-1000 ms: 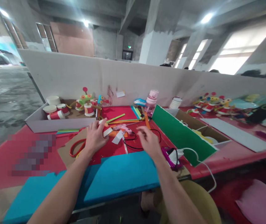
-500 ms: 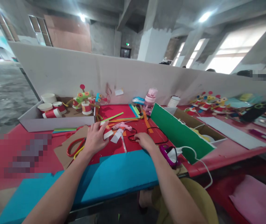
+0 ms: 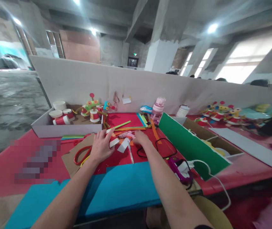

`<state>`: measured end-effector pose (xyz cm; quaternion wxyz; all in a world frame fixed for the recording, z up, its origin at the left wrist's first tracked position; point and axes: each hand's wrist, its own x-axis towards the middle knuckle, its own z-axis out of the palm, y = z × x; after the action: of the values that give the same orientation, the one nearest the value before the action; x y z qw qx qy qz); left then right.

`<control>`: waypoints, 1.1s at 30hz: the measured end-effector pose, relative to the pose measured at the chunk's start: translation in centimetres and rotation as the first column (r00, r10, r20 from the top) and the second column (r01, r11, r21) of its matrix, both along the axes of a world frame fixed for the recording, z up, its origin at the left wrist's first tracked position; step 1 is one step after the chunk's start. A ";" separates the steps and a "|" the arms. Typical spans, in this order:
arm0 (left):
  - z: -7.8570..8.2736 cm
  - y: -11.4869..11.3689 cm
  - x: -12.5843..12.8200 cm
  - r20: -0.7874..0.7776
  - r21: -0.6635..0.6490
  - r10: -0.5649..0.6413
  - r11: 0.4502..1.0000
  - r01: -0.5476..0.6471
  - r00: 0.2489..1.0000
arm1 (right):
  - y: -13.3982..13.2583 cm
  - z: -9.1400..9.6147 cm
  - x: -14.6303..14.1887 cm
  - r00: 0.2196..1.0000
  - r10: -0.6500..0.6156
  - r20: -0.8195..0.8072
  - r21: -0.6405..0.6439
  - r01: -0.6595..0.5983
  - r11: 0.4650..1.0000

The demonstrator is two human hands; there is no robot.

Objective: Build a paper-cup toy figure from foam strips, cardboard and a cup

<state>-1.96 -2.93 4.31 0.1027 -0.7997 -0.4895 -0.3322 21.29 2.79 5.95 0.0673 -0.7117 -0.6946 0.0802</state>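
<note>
My left hand (image 3: 102,147) lies open and flat on the red paper (image 3: 117,157), its fingertips touching a white paper strip (image 3: 114,142). Just right of it, my right hand (image 3: 140,138) has its fingers curled over the rear of a pink glue gun (image 3: 126,135) that lies on the table. A second folded white strip (image 3: 123,147) and a thin white stick (image 3: 131,155) lie between the two hands. Red-handled scissors (image 3: 79,155) rest on brown cardboard left of my left hand.
A black cord (image 3: 166,149) loops to the right of my right hand. A blue sheet (image 3: 121,186) covers the near table edge. At back left stands a white box (image 3: 62,129) with paper cups and craft figures. A green board (image 3: 190,147) leans on a carton; a purple device (image 3: 180,169) sits below it.
My right hand came down from mid-air to the black cord, then moved forward onto the pink glue gun. My left hand stayed flat by the white strip. The camera shifted slightly.
</note>
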 end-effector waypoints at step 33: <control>1.0 -0.1 -0.5 0.790 -0.349 -0.187 0.646 0.679 0.584 | -4.6 -3.3 -6.0 -0.203 0.116 -0.972 0.185 -0.361 0.914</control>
<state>-2.50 -3.08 5.32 -0.4484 -0.6989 -0.3429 -0.4392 15.31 -1.82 2.68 0.4912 -0.2583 -0.5133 0.6546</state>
